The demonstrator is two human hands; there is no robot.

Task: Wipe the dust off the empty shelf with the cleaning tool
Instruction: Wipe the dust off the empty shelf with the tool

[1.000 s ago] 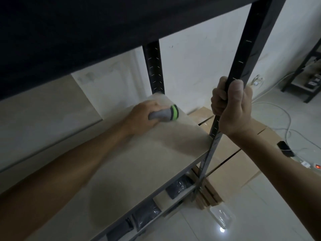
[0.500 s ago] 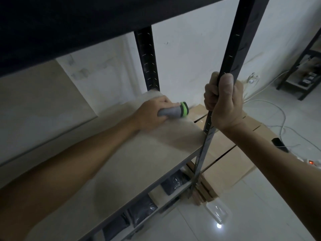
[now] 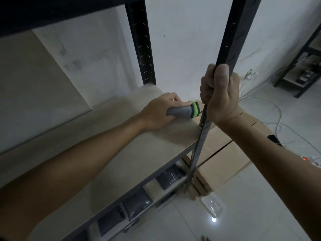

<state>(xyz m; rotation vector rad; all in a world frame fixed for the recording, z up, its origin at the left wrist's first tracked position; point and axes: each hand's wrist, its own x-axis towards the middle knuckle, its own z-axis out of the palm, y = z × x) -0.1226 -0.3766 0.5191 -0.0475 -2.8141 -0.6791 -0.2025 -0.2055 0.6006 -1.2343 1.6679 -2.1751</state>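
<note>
1. The left hand [image 3: 157, 113] curls round the grey handle of the cleaning tool [image 3: 184, 111]. Its green-banded end points toward the shelf's right edge; the working head is hidden under the hand.
2. The right hand [image 3: 219, 97] is wrapped tight round the black front upright [image 3: 225, 49], thumb up along the metal, bracing the rack.
3. The tool sits on the empty shelf [image 3: 121, 145] at its far right corner, just beside the upright and close to the edge.
4. Risk: a stroke carried further right would likely run off the board, dropping dust onto the cardboard boxes [image 3: 224, 157] below, or knock the tool against the upright.
5. The dim light makes leftover dust hard to judge, so patches near the rear upright [image 3: 140, 40] could be missed.
</note>
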